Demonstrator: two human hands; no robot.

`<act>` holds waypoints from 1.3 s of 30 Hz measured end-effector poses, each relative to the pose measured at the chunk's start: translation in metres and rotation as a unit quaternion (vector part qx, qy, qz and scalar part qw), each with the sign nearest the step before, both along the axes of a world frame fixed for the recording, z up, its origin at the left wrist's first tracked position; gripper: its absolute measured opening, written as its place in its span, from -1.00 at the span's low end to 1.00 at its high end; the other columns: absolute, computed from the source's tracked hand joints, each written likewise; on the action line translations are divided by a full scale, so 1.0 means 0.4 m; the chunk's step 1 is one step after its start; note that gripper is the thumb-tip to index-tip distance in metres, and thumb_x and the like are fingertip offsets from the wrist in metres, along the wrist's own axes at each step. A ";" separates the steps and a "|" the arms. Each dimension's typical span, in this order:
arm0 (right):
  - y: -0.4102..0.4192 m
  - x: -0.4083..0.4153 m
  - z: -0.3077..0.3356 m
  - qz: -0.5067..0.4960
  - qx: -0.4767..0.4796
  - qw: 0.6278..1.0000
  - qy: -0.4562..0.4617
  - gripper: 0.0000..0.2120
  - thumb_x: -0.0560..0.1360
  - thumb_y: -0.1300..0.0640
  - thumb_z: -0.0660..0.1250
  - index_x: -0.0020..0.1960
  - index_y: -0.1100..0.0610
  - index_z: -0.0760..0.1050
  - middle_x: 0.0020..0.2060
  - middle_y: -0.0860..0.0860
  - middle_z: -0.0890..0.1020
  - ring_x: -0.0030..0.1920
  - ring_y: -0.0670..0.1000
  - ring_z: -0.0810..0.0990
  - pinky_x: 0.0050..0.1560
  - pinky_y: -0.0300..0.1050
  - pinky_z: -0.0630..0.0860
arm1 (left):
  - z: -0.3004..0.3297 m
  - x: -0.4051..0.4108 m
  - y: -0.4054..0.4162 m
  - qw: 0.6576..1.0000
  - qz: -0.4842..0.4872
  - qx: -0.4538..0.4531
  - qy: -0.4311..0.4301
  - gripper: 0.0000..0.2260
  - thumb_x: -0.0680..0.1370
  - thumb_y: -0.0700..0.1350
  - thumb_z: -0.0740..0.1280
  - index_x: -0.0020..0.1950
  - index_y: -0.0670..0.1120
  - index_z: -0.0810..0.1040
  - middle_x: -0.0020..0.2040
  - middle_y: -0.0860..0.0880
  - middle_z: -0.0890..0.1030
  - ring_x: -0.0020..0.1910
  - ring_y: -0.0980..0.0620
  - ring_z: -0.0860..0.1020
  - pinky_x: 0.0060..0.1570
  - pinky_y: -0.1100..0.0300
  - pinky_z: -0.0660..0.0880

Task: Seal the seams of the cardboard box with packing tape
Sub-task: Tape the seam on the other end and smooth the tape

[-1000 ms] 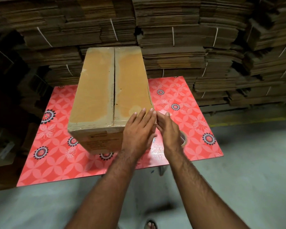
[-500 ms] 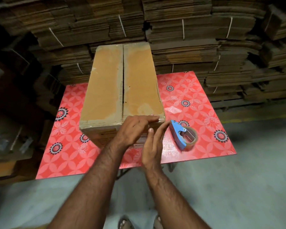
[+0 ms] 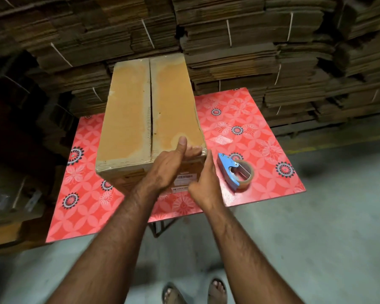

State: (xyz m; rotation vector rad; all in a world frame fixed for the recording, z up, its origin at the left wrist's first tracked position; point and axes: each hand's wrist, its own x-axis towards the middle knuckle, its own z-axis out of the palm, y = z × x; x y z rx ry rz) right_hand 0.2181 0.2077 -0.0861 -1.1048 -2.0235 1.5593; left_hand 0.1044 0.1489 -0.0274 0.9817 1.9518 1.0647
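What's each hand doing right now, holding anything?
Left hand: open, palm pressed on the near right top corner of the cardboard box, holding nothing.
Right hand: open, empty, beside the box's near right edge; blue tape dispenser lies untouched on the table.

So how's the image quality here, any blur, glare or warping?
Head view: wide-angle warping bends the cardboard stacks outward; light falls on the box top and table, the left side sits in deep shadow; the right hand is slightly motion-blurred; no strong glare.
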 end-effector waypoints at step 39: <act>0.059 -0.033 -0.006 0.005 0.130 0.989 -0.077 -0.07 0.34 0.44 0.29 0.61 0.14 -0.03 0.31 0.19 0.50 0.23 0.20 0.53 0.16 -0.05 0.44 | -0.053 0.004 -0.069 0.924 -0.094 0.011 0.371 -0.20 0.20 -0.27 0.15 0.50 -0.18 0.39 0.51 -0.14 0.37 0.52 -0.09 0.31 0.52 0.05 0.08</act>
